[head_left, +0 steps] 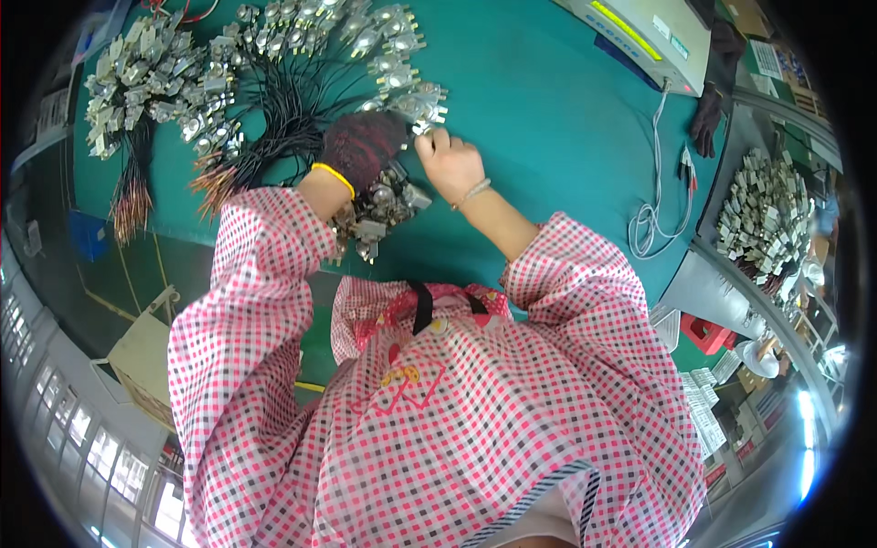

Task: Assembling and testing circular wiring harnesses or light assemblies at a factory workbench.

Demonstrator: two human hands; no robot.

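Note:
My left hand (364, 144), in a dark knitted glove with a yellow cuff, is closed with its fingers curled; what lies inside them is hidden. Just right of it, my bare right hand (450, 164) pinches a small silvery metal part (423, 130) at the fingertips. Around both hands, similar metal parts with black wires lie in a fanned row (395, 68). Their black leads (297, 100) run together toward the left glove. Under my left wrist sits a heap of loose metal parts (388, 203), partly hidden by the glove.
At the left is a bundle of metal parts (146, 68) with copper-tipped wires (132, 205). A white instrument (644, 36) with a lit yellow-green display stands far right, its grey cable (650, 219) coiled on the green table (548, 119). Another dark glove (705, 123) and a pile of metal parts (766, 215) lie further right.

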